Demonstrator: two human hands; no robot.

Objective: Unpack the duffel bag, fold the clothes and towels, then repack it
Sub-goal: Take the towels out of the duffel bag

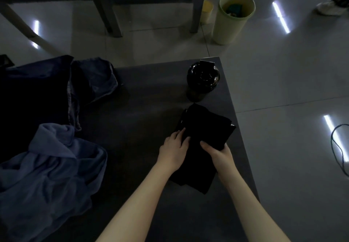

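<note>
At the near left, a rumpled blue towel (51, 166) lies on the table (147, 94), with a dark blue bag (34, 98) beyond it. My left hand (174, 147) rests straight fingers on the black folded garment (205, 128) by the table's right edge. My right hand (219, 152) pinches it, thumb on top. A dark bottle (203, 79) stands beyond.

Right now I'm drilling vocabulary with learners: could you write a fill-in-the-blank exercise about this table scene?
1. The left hand and right hand touch a folded garment whose colour is ____.
2. The crumpled blue towel lies to the garment's ____.
3. The pale green bin stands on the ____.
Missing words: black; left; floor.
</note>
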